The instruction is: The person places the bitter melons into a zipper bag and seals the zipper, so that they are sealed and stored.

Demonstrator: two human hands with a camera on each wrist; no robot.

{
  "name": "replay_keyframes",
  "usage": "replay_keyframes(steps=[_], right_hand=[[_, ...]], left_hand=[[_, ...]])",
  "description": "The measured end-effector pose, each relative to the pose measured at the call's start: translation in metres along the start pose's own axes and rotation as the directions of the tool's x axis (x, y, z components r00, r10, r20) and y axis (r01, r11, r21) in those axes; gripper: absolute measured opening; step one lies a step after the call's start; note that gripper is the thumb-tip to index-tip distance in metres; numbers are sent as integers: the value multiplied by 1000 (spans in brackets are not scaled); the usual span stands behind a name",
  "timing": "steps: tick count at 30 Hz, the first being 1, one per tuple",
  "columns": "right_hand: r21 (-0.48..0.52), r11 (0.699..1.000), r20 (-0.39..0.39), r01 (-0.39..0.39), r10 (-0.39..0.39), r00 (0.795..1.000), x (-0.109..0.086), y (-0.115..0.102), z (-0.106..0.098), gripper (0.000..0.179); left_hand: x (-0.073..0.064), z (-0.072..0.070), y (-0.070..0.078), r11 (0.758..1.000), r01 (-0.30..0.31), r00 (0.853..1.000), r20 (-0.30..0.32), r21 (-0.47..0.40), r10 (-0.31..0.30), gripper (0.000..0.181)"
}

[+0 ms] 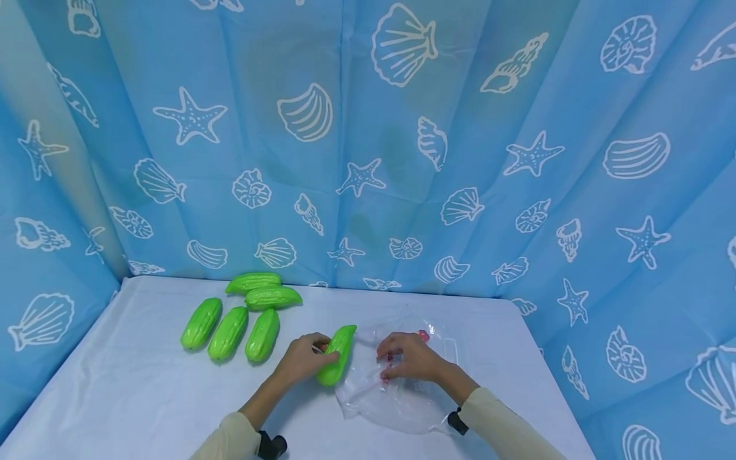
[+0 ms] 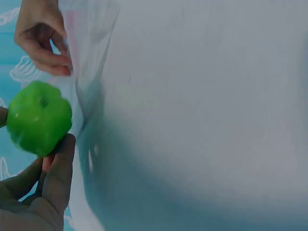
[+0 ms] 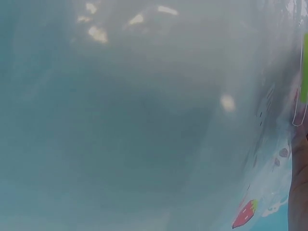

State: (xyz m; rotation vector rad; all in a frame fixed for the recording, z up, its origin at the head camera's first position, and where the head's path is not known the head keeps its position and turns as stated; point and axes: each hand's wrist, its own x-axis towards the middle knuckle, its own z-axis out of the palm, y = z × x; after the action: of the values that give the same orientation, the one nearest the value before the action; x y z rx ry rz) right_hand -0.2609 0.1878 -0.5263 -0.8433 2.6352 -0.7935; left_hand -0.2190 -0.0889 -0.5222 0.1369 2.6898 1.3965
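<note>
My left hand [image 1: 307, 359] grips a green bitter melon [image 1: 339, 358], its thumb on the near side and its fingers round the back. In the left wrist view, the rounded end of the melon [image 2: 41, 118] faces the camera, with the fingers below it. Just to its right, a clear plastic bag [image 1: 397, 406] with red strawberry prints lies loosely spread on the table. My right hand [image 1: 411, 358] holds the bag's plastic with curled fingers. In the right wrist view, the bag's film [image 3: 144, 106] fills most of the frame, with a printed strawberry [image 3: 245, 214] low down.
Several more bitter melons [image 1: 228, 333] lie at the back left of the white-covered table [image 1: 144, 396], three side by side and others behind them. A blue curtain [image 1: 368, 128] with white shell prints hangs along the back and sides.
</note>
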Motion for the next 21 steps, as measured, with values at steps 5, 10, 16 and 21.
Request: replay_keyframes(steps=[5,10,16,21], right_hand=[[-50,998,26,38,-37,999,-1,-1,-3,24],[-64,996,46,65,-62,997,-2,-3,-4,25],[-68,995,64,79,-74,995,-2,-5,-5,28],[-86,994,77,74,-67,995,-1,-6,-6,25]], left_hand=[[-5,11,6,999,11,998,69,-48,-7,52],[-7,22,9,992,68,991,120,-103,-55,55],[-7,28,13,990,103,989,115,-98,-91,55],[-7,30,15,993,104,989,116,-64,-96,55]])
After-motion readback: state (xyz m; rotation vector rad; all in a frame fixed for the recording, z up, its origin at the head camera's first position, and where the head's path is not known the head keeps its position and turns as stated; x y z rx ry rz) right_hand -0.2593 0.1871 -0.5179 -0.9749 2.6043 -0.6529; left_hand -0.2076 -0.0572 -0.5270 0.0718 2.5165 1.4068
